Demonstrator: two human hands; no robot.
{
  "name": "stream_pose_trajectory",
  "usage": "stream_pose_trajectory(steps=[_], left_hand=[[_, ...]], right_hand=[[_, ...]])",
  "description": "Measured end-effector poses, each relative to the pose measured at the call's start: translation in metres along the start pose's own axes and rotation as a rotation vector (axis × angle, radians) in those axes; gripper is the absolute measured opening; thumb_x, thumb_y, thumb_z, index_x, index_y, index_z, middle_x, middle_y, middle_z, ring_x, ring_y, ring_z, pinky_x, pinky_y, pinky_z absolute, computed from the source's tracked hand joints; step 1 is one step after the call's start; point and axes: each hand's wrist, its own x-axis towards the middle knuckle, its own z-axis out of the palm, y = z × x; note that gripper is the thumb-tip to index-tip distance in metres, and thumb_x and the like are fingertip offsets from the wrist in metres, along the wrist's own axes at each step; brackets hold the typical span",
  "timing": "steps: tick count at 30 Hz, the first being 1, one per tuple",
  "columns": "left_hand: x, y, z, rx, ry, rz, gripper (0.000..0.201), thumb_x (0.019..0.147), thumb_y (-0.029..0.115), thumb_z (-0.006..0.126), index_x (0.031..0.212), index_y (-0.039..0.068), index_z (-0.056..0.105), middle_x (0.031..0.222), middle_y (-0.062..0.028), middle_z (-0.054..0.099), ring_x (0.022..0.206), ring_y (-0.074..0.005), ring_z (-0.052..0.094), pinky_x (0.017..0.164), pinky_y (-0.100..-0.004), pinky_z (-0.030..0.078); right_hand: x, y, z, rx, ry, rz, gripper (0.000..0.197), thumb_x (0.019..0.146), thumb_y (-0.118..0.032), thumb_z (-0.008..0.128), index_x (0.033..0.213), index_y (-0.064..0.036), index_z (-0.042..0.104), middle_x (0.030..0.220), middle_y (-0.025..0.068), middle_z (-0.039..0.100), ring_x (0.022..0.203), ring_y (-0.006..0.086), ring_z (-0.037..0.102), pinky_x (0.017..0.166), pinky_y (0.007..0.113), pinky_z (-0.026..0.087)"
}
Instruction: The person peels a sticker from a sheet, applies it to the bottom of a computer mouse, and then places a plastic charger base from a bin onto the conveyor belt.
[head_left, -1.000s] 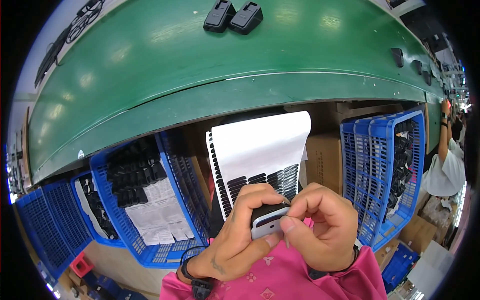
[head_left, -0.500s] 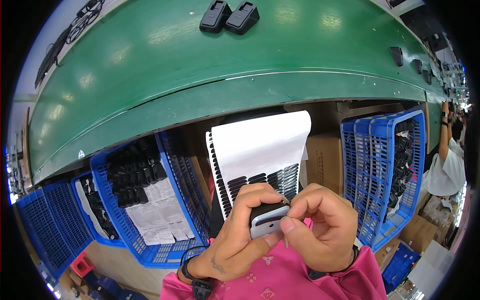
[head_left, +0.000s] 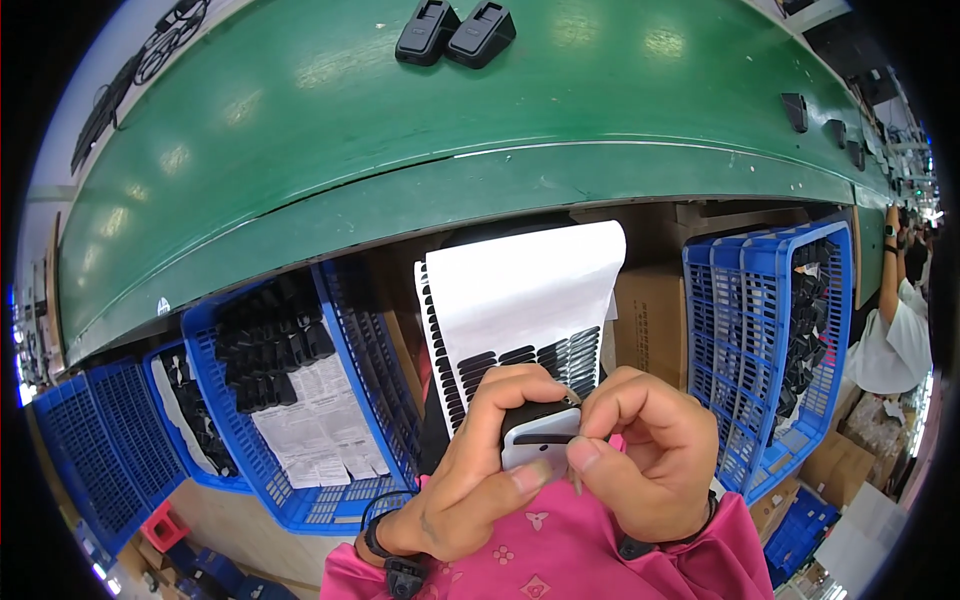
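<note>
My left hand (head_left: 475,470) is wrapped round a small device with a black body and a silver face (head_left: 530,455), which it holds up in front of my chest. A narrow black sticker (head_left: 543,438) lies across that face. At the sticker's right end, the thumb and forefinger of my right hand (head_left: 650,450) are pinched together. Just beyond my hands is a white sheet of black stickers (head_left: 525,285), its far part curled over. Rows of dark, elongated stickers show along its near part and left edge. My fingers partly hide the device.
Two black dock-like units (head_left: 481,36) stand on the green bench (head_left: 300,130). A blue crate (head_left: 290,500) of black parts is at left, stacked blue crates (head_left: 735,320) at right. A cardboard box (head_left: 650,325) sits under the bench; another person's sleeve (head_left: 885,345) shows far right.
The black sticker has gone from slanted to nearly level across the silver face, lower on it. My right thumb has shifted slightly right, and my left thumb has slid on the device.
</note>
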Motion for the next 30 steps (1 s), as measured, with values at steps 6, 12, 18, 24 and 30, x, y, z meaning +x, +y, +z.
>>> stream_pose_trajectory(steps=[6, 12, 18, 24, 30], left_hand=[[0.001, -0.0007, 0.0007, -0.053, -0.004, -0.003, 0.054, 0.079, 0.008, 0.05, 0.13, -0.003, 0.035, 0.122, -0.0154, 0.036, 0.109, -0.0213, 0.044, 0.095, -0.0337, 0.037], [0.0002, -0.0014, 0.0003, -0.022, 0.001, 0.001, 0.054, 0.079, 0.008, 0.05, 0.129, -0.004, 0.035, 0.121, -0.0158, 0.037, 0.109, -0.0223, 0.044, 0.095, -0.0336, 0.037], [0.0, -0.0026, -0.0001, -0.02, 0.002, 0.006, 0.054, 0.078, 0.008, 0.051, 0.129, -0.003, 0.036, 0.121, -0.0161, 0.037, 0.109, -0.0231, 0.045, 0.095, -0.0341, 0.037], [0.0002, -0.0012, 0.0001, -0.005, 0.004, -0.002, 0.055, 0.078, 0.009, 0.052, 0.129, -0.003, 0.036, 0.121, -0.0164, 0.038, 0.11, -0.0237, 0.045, 0.096, -0.0346, 0.036], [-0.0009, -0.0022, 0.0007, 0.017, 0.016, 0.01, 0.056, 0.077, 0.009, 0.053, 0.129, -0.003, 0.037, 0.121, -0.0171, 0.038, 0.11, -0.0243, 0.045, 0.095, -0.0348, 0.037]], right_hand=[[0.0012, -0.0011, -0.0004, 0.047, -0.001, 0.07, 0.008, 0.077, 0.005, 0.062, 0.082, 0.0024, 0.056, 0.082, 0.0076, 0.056, 0.067, 0.0078, 0.05, 0.06, 0.021, 0.04], [0.0047, 0.0034, -0.0038, -0.027, -0.026, -0.038, 0.011, 0.076, 0.004, 0.068, 0.081, 0.0019, 0.059, 0.074, 0.0054, 0.059, 0.063, 0.0075, 0.058, 0.057, 0.02, 0.046], [0.0046, 0.0047, -0.004, -0.035, -0.032, -0.049, 0.011, 0.076, 0.004, 0.068, 0.081, 0.002, 0.059, 0.073, 0.005, 0.059, 0.063, 0.0074, 0.058, 0.057, 0.02, 0.047], [0.0033, 0.0022, -0.0004, -0.002, 0.004, -0.008, 0.011, 0.077, 0.004, 0.068, 0.081, 0.0022, 0.059, 0.073, 0.0048, 0.059, 0.062, 0.0069, 0.058, 0.057, 0.02, 0.046], [0.0009, -0.0031, 0.0028, 0.035, 0.018, 0.094, 0.008, 0.078, 0.004, 0.063, 0.082, 0.0024, 0.056, 0.081, 0.0066, 0.055, 0.066, 0.0069, 0.05, 0.059, 0.02, 0.04]])
